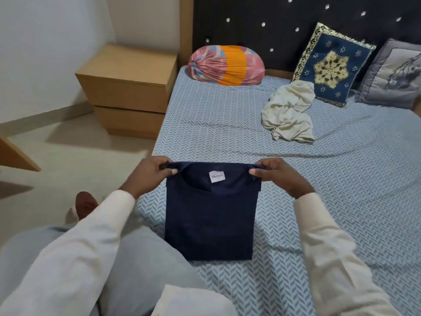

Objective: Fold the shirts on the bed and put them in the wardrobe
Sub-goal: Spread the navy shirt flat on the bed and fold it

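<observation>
**Navy shirt** [210,215]: narrow folded panel on the bed [341,201]. The collar end is raised at the fingers. The long axis runs from the fingers back toward the person, with the hem resting nearest the body.

**Left hand** [155,173]: fingers and thumb pinch the left top corner.

**Right hand** [273,176]: pinches the right top corner; both hands are equally near.

**Cream shirt** [289,112]: crumpled, well beyond the right fingers.

**Bolster** [225,65], **blue cushion** [330,65]: farther still.

**Judgement:** the next fold likely brings the collar end toward the hem.
</observation>
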